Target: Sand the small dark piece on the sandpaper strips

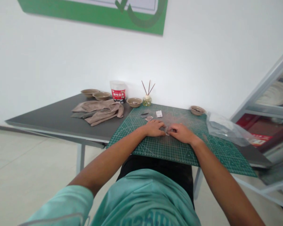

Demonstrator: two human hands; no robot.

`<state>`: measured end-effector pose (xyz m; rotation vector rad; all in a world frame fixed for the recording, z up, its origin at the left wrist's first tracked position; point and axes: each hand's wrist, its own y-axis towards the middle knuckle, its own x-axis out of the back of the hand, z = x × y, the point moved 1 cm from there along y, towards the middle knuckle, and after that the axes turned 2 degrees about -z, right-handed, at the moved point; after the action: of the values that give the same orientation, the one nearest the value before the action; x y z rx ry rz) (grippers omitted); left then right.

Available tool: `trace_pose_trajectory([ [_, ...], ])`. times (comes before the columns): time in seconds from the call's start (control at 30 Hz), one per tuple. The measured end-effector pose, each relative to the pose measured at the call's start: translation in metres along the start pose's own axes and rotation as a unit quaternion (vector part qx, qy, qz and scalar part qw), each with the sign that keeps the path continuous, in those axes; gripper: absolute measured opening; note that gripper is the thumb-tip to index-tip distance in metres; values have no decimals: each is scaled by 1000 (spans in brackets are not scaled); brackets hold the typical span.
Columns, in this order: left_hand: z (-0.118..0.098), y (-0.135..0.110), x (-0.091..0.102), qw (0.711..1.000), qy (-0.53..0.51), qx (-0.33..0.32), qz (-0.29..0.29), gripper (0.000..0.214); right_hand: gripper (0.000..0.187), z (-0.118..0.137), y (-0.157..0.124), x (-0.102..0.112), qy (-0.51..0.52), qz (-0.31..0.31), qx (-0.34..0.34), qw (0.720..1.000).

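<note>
My left hand (154,128) and my right hand (182,133) rest close together on a green cutting mat (174,150). Their fingertips meet and pinch a small thin piece (167,131) lying on the mat; it is too small to name. Both hands have the fingers curled down and pressed together. Beyond the hands, small flat pieces (158,113) lie on the mat, one white, one brownish and one dark.
A beige cloth (99,110) lies on the grey table (56,117). Shallow bowls (134,101) stand along the back with a red-labelled tub (118,91) and a reed diffuser (147,99). Another bowl (197,110) and a clear plastic bag (226,129) lie at the right. A metal shelf (269,103) stands further right.
</note>
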<state>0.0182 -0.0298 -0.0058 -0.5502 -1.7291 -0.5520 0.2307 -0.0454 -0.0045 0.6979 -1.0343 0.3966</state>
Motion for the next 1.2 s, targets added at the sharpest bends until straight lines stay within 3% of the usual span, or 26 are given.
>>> trace_pose_trajectory([
  [0.2,1,0,0,1000,4,0,1,56,11,-1,2,0,-1,-28,-23,999],
  [0.4,-2,-2,2,1000,3,1,3,54,9,3,-4,-2,49,10,-4,999],
  [0.57,-2,-2,3,1000,4,7,8,57,10,-2,0,-3,39,-25,-29,999],
  [0.77,-1,-1,2,1000,2,5,10,57,8,2,-6,1,66,13,5,998],
  [1.0,0,0,2,1000,4,7,12,56,9,-2,-1,-3,48,-28,-20,998],
  [1.2,-2,0,2,1000,6,5,7,54,8,6,-9,3,87,26,19,996],
])
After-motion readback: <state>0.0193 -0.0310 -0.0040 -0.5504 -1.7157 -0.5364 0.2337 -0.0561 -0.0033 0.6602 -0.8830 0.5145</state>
